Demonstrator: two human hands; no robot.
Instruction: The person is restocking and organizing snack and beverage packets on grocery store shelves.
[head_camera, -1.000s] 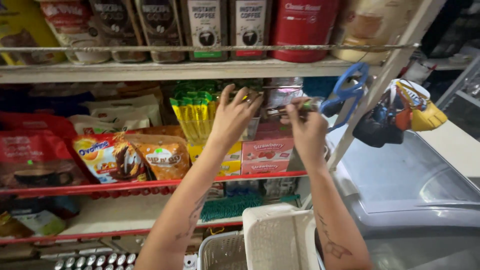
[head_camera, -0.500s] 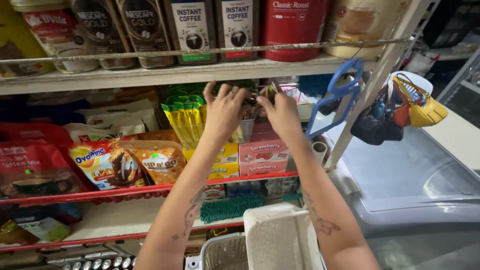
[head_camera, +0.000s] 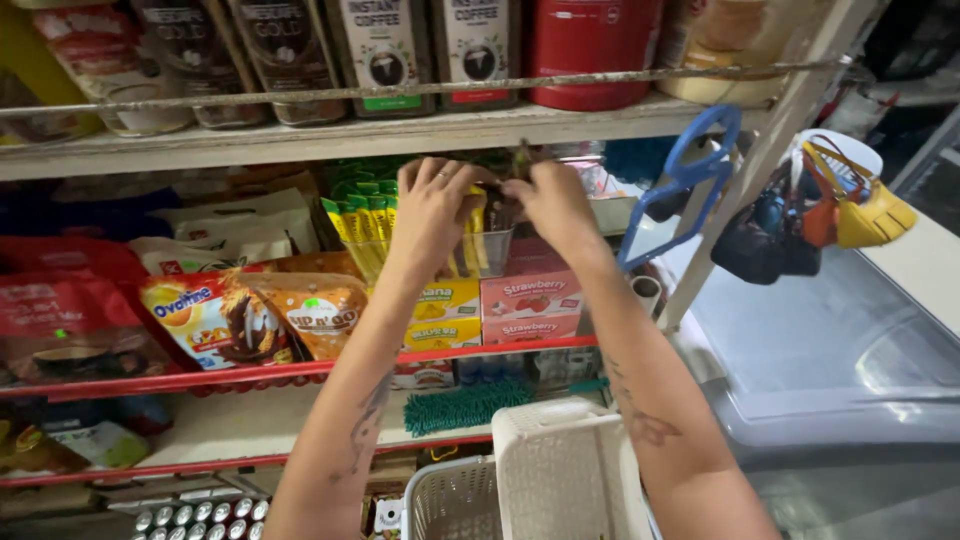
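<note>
Both hands raised to the middle shelf, just under its upper board. Left hand with fingers curled around a bundle of yellow stick sachets, gripping them near the top. Right hand just beside, fingers pinched narrow on a few dark stick sachets; whether fully closed on them, hard to tell. Under both hands a clear plastic cup, standing on the pink strawberry boxes near the right end of the shelf, the sachets reaching down into it. To the left, more green and yellow sachets upright, then orange drink pouches behind the red front rail. Blue scissors hanging on the right post. White basket below, between the forearms.
</note>
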